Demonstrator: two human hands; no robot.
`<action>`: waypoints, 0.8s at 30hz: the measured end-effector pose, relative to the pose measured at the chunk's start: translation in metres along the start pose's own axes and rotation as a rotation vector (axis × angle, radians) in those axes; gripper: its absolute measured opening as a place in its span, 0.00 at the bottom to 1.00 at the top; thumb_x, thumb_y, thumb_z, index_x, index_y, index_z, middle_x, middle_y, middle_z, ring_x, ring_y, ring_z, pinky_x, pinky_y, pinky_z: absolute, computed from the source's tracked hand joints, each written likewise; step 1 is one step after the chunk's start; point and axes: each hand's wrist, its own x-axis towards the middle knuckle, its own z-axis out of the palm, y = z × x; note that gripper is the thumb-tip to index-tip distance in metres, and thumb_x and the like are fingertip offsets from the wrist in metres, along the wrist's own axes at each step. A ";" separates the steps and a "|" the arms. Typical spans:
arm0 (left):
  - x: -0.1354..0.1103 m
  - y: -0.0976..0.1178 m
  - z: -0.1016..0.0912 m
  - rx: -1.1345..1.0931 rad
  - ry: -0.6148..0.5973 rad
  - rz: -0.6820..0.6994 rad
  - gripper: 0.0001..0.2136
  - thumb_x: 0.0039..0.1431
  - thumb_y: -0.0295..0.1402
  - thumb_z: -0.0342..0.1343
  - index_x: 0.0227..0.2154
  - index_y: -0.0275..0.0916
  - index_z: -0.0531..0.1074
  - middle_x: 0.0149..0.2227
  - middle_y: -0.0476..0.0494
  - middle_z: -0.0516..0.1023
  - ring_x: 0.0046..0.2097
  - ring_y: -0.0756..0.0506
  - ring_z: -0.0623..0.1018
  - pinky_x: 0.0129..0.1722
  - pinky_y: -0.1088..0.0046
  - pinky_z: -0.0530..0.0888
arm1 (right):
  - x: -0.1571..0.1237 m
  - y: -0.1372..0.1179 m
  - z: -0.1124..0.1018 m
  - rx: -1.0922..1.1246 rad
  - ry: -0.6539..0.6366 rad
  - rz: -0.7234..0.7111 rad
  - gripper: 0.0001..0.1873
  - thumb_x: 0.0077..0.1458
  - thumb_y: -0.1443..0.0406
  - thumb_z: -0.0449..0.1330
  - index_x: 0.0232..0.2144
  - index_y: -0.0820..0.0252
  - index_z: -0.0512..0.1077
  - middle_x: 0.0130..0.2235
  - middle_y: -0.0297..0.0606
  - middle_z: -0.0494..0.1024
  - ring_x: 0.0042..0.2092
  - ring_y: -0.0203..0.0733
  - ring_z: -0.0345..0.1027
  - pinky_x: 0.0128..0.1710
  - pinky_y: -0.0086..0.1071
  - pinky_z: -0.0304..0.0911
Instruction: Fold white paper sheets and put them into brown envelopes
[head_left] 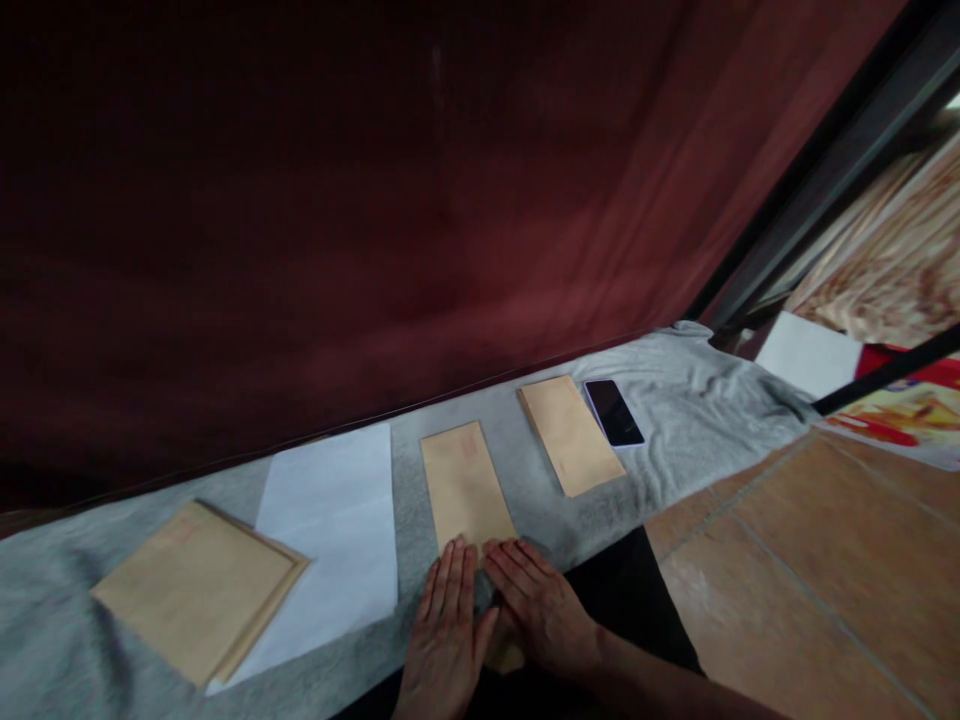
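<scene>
A brown paper envelope [465, 485] with a faint red print lies on the grey cloth in front of me. Both hands press on its near end, side by side. My left hand [447, 620] lies flat there, fingers stretched out and thumb apart. My right hand [544, 610] rests just to its right, palm down, with fingers extended over the envelope's near edge. Below and between the hands a brown flap [505, 650] of the envelope shows; the rest of that end is hidden under the palms.
Right of centre lies a stack of brown envelopes [574, 438], beside a phone [615, 412]. On the left, more envelopes [199, 590] overlap white paper sheets [337, 530]. The grey cloth [690, 420] covers a narrow surface against a dark red panel [420, 250]. Tiled floor [810, 570] is at right.
</scene>
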 end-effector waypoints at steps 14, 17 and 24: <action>0.021 0.014 0.008 -0.177 0.040 -0.539 0.21 0.68 0.34 0.47 0.62 0.38 0.67 0.59 0.32 0.74 0.52 0.36 0.77 0.49 0.56 0.74 | -0.001 0.004 -0.003 0.053 0.117 0.108 0.23 0.67 0.69 0.52 0.63 0.64 0.67 0.63 0.44 0.71 0.63 0.47 0.64 0.66 0.48 0.60; 0.031 0.006 0.010 -0.307 0.076 -0.613 0.23 0.66 0.37 0.50 0.62 0.37 0.66 0.52 0.31 0.76 0.51 0.35 0.77 0.51 0.55 0.75 | 0.004 0.004 -0.007 0.101 0.112 0.133 0.23 0.66 0.69 0.52 0.62 0.62 0.68 0.62 0.44 0.72 0.62 0.47 0.66 0.65 0.48 0.60; 0.038 -0.014 0.017 -0.919 0.039 -0.936 0.35 0.58 0.42 0.59 0.67 0.39 0.57 0.44 0.37 0.81 0.43 0.38 0.82 0.45 0.58 0.79 | 0.013 0.005 -0.006 0.168 0.097 0.187 0.20 0.66 0.68 0.56 0.59 0.59 0.70 0.58 0.43 0.76 0.56 0.46 0.70 0.65 0.46 0.59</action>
